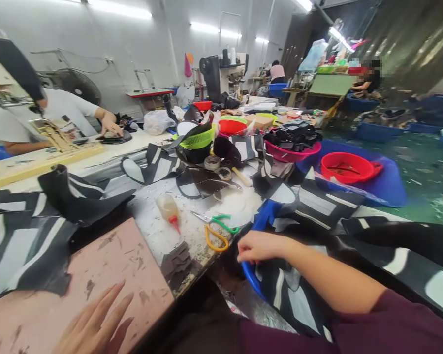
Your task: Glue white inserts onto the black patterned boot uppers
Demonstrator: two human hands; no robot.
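Note:
Fingers apart, my left hand (98,319) hovers over or rests on the pink board (121,260) at the bottom left, holding nothing. My right hand (260,247) is curled at the rim of a blue basin (248,275) filled with black and white cut pieces (302,305); whatever its fingers grip is hidden. Between the hands, on the worktable, are scissors (217,237) with green and orange handles, a glue bottle (169,211) with a red tip, and a small pile of dark scraps (179,265). Black pieces with white strips (25,250) lie at the left.
A black boot-shaped piece (77,201) stands behind the board. Tape rolls (212,162), a green basket (195,140) and a pink basin (291,150) sit farther back. A red basin (349,167) is at the right. A co-worker's hand (110,125) is at a sewing machine on the left.

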